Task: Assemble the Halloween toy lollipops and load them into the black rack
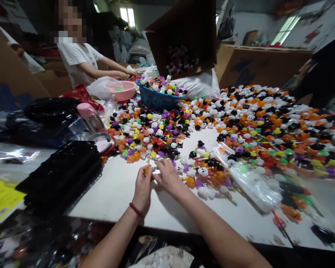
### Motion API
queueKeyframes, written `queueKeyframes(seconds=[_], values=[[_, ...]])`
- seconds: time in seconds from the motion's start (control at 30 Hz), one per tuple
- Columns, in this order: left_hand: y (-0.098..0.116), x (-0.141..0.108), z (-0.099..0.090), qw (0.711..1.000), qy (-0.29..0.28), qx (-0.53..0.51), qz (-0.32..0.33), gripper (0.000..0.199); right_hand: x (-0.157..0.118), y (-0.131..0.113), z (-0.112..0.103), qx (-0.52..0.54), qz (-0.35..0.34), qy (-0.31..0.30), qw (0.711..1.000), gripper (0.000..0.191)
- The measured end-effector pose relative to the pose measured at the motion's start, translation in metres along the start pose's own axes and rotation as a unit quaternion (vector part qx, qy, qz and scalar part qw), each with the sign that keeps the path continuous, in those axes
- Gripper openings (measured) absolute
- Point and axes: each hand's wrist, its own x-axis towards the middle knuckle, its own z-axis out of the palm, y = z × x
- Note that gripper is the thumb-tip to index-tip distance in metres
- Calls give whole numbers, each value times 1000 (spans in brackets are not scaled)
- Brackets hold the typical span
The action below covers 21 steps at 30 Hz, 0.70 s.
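Low over the white table, my left hand (143, 186), with a red bead bracelet at its wrist, is closed in a pinch. It grips a thin, colour-patterned stick (148, 159) that points up, and something orange shows between its fingers. Right beside it, my right hand (169, 175) has its fingers bent together at a small bluish piece, mostly hidden by the fingers. Just right of that hand lie loose Halloween figure toppers on patterned sticks, among them a white ghost-like head (203, 171) and an orange pumpkin (219, 177).
A large heap of toppers (257, 111) covers the right. A blue basket (159, 99) and pink basin (125, 91) stand behind. Clear plastic bags (254, 182), red-handled scissors (279, 222), black packaging (64, 175) and a pink-lidded flask (89, 117) lie around. A co-worker (79, 63) works at far left.
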Motion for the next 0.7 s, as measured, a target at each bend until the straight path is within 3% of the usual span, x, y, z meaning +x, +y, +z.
queueKeyframes(seconds=[0.07, 0.2, 0.33, 0.47, 0.53, 0.57, 0.63, 0.7], values=[[-1, -1, -10, 996, 33, -56, -53, 47, 14, 3, 4, -71, 11, -51, 996, 28], [2, -4, -29, 991, 13, -103, -89, 49, 30, 9, 7, -104, 34, -148, 983, 37], [6, -9, -38, 986, -13, -126, -105, 41, 27, 19, 8, -110, 64, -142, 982, 16], [7, -14, -37, 983, -55, -136, -113, 48, 20, 26, 2, -97, 92, -124, 983, 25], [8, -17, -35, 984, -56, -126, -111, 54, 16, 24, -3, -81, 99, -102, 987, 20], [9, -18, -33, 985, -54, -119, -112, 55, 13, 21, -6, -38, 108, -84, 990, 18], [10, -22, -29, 988, -48, -99, -109, 55, 5, 13, -11, 149, 137, -39, 979, 18], [12, -25, -24, 992, -39, -75, -96, 52, -6, 3, -16, 383, 171, 10, 908, 26]])
